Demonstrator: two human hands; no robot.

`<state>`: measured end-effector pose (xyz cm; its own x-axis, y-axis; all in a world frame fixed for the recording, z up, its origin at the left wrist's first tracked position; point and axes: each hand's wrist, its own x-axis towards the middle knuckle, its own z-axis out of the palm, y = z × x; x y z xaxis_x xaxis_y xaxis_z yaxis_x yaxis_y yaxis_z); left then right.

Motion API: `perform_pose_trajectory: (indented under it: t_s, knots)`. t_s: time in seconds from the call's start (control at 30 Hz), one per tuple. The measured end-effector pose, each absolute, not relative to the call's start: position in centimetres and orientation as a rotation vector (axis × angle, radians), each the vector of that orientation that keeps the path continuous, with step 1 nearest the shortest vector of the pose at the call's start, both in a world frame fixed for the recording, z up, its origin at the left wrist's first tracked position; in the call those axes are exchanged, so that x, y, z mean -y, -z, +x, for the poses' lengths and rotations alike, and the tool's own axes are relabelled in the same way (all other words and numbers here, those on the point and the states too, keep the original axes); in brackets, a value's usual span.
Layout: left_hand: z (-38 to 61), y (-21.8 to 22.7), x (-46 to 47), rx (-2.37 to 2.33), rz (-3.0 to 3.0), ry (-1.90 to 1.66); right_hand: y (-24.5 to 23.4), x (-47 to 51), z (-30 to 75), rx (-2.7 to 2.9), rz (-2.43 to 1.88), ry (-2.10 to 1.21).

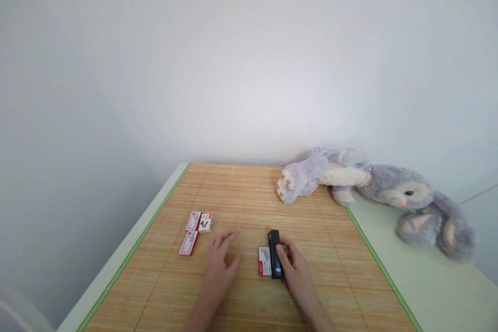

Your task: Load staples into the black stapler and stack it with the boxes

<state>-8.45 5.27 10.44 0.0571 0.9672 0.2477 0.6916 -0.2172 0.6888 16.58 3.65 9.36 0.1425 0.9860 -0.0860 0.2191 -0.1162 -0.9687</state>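
My right hand is closed around a black stapler, thumb on its top and fingers along its right side. Touching or very near the stapler's left side is a small white and red box with a staple picture on it. My left hand hovers over the mat left of that box, fingers apart and slightly curved, with nothing in them. Farther left lie two flat red and white boxes and a small white box with a dark picture on top.
A bamboo mat with green edging covers most of the pale table. A grey plush rabbit lies along the back right, partly on the mat. The white wall rises behind the table's far edge.
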Motion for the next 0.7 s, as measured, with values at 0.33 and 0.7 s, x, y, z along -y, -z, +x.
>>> perform_pose_trajectory:
  t_s: [0.33, 0.7]
  knots:
    - [-17.5, -10.1, -5.8, -2.176, 1.605, -0.988, -10.5, -3.4, 16.5, 1.200, -1.508, -1.062]
    - [-0.4, -10.0, -3.9, -1.600, 1.575, -0.930, -9.3, -3.9, 16.9, 1.223, -1.448, -1.090]
